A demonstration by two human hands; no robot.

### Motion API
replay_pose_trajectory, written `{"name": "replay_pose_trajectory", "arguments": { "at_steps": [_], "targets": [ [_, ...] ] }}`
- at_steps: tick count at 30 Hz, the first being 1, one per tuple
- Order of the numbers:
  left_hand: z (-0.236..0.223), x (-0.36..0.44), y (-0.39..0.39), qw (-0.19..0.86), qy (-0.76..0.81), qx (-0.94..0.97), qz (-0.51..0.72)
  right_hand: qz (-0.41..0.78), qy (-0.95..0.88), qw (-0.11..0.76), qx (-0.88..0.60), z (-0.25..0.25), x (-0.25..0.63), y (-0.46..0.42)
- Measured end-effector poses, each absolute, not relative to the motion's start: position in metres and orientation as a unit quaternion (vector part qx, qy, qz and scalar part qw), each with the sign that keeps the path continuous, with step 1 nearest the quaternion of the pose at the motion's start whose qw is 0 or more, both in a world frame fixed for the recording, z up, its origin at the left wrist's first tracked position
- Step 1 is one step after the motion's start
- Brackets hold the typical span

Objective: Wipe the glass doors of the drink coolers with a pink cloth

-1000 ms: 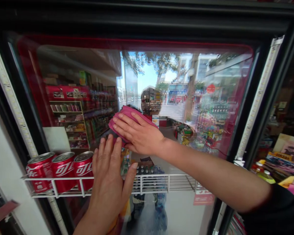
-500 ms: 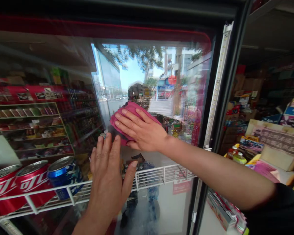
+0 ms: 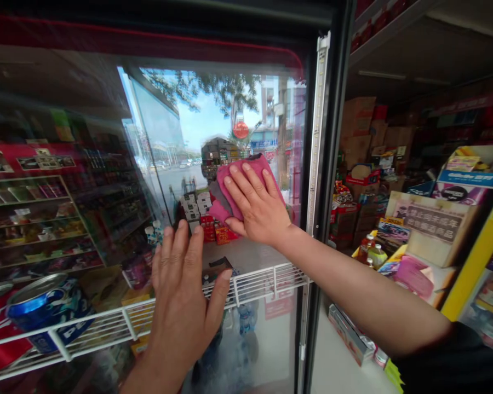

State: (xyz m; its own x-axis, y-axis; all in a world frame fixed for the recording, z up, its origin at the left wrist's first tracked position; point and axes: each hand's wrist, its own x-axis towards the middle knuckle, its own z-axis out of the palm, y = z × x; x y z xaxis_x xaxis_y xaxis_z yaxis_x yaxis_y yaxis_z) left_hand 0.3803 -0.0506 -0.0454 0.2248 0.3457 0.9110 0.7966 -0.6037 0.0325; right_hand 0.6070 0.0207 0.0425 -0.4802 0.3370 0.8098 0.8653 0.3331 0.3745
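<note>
My right hand (image 3: 257, 210) is spread flat over a pink cloth (image 3: 271, 167) and presses it against the glass door (image 3: 148, 180). A grey patch shows at the cloth's left side. Lower and to the left, my left hand (image 3: 183, 295) is raised, holding nothing, its fingers stretched out and the thumb apart. It is in front of a white wire shelf (image 3: 254, 287). Whether its fingertips touch the glass I cannot tell. On the shelf's left end stand a blue can (image 3: 45, 312) and a red can (image 3: 2, 328).
A white light strip (image 3: 318, 131) runs down the door frame's right side. Beyond it are a cardboard sign (image 3: 431, 221), small bottles (image 3: 370, 251) and stacked boxes (image 3: 357, 131). The glass mirrors a street, shop shelves and a person's head.
My right hand and the cloth have slid right across the glass, relative to my left hand. The view has turned right, so door and cans appear farther left. My left hand keeps its pose.
</note>
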Motion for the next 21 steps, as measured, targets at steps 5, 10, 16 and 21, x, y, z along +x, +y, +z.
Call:
{"name": "replay_pose_trajectory", "arguments": {
  "at_steps": [5,10,16,21],
  "targets": [
    [-0.043,0.390,-0.058,0.225,-0.369,-0.756,-0.492,-0.399,-0.659,0.386,-0.508,0.035,0.634,0.012],
    [-0.041,0.400,-0.062,0.214,-0.355,-0.763,-0.496,-0.361,-0.623,0.410,-0.560,0.028,0.632,0.001],
    [-0.045,0.393,-0.065,0.209,-0.343,-0.763,-0.507,-0.284,-0.590,0.461,-0.600,-0.007,0.607,-0.014],
    [-0.052,0.378,-0.058,0.211,-0.340,-0.756,-0.518,-0.248,-0.589,0.482,-0.599,-0.031,0.606,-0.019]
  ]
}}
